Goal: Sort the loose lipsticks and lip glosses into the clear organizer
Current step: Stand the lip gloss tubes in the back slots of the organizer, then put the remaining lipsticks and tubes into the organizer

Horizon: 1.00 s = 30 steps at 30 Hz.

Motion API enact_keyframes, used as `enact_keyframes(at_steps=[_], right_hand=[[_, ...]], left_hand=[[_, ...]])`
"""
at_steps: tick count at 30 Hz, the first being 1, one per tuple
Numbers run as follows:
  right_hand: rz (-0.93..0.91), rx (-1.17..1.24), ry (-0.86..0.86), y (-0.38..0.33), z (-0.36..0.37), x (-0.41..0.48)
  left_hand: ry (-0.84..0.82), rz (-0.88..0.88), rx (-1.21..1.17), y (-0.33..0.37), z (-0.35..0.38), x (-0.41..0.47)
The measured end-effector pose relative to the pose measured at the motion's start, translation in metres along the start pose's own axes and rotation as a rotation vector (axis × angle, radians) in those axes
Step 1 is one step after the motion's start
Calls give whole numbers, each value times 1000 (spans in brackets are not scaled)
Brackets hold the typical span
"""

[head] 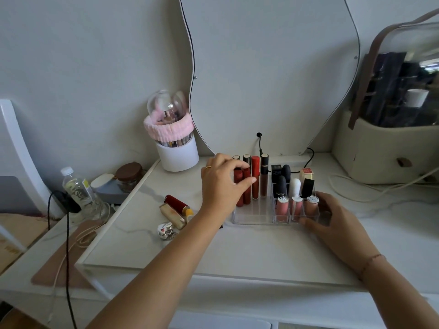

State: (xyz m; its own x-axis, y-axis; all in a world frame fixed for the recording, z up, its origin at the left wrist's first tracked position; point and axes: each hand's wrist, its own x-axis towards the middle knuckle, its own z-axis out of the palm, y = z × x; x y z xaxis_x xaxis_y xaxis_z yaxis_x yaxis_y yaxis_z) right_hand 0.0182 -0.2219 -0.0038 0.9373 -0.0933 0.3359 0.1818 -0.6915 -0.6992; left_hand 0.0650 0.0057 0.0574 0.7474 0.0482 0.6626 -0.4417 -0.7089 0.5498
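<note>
The clear organizer stands on the white vanity top, in front of the mirror. Several tall red and brown lip glosses stand in its left section. Black and white lipsticks and pink glosses fill the small right cells. My left hand pinches a dark red lip gloss between thumb and index finger at the left row. My right hand grips the organizer's front right corner, thumb along the front. A loose dark red lipstick and a cream tube lie to the left.
A small silver heart-shaped case lies near the loose tubes. A white brush holder with a pink headband stands at the back left. A beige cosmetic case is on the right, a water bottle and brown-lidded jar on the left. Cables trail behind.
</note>
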Motion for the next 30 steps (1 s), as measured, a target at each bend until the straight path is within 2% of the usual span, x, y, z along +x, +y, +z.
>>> enact_keyframes(at_steps=[6,10,13,15,19,22,27,30], right_hand=[[2,-8,-11,-1,-1,-1],[-1,-9,-15,-2,-1,-1],[-8,-1,-26,-2,-1,-1],[-9,-4,-34,-1,-1,-1],[0,-22,-36,-1,-1,-1],[-1,-22,-32,-1,-1,-2],[-3,-12,-38,-2,-2,-2],[-3,11,-29,-1,-2,-3]], left_hand=[[52,-7,-70,-13,-23,-1],[134,-179,-76,-57,-61,-4],[7,-425,38,-99,-88,-9],[-93,-531,70,-117,-97,-13],[-264,-445,34,-113,-86,-20],[-378,-398,115,-97,-65,-15],[-518,-477,311,-82,-37,3],[-507,-500,255,-82,-26,8]])
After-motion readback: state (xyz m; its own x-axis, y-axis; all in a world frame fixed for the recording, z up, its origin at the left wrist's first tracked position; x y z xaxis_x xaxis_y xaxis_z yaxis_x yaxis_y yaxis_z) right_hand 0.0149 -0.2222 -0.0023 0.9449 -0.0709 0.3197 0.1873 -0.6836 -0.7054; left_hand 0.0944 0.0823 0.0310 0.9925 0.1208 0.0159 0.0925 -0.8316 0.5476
